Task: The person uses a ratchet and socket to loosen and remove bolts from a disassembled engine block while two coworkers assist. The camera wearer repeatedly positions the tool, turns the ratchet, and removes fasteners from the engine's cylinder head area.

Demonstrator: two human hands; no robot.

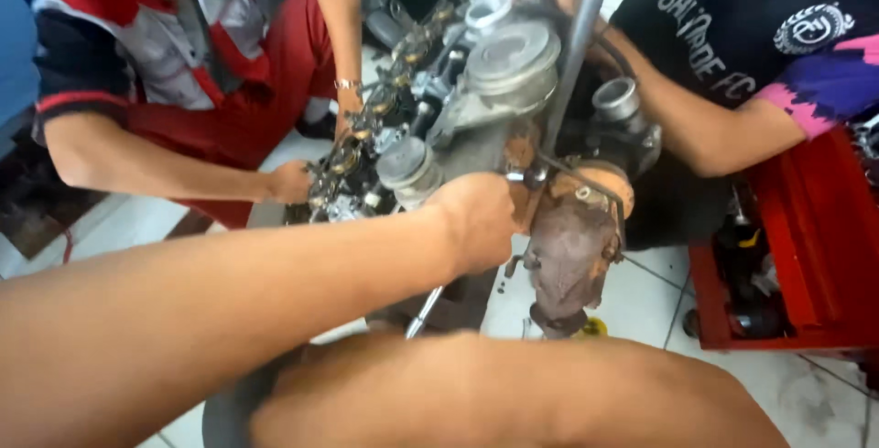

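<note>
Gripping one metal wrench [423, 309] beside the engine [513, 91], the left hand [476, 221] is fisted (right hand's state untellable; two co-workers).

Engine [485, 91] at centre on floor [641, 302]. Exhaust manifold [568, 247] on engine's near side. Left hand [476, 219] against manifold's left edge, closed around wrench [423, 306] whose handle hangs below it. Right hand not identifiable. Pipe [577, 36] upright behind manifold. One co-worker [183, 54] left of engine, hand [291, 183] on it. Another co-worker [760, 54] right, arm behind pipe. Toolbox [806, 256] right of engine.
</note>
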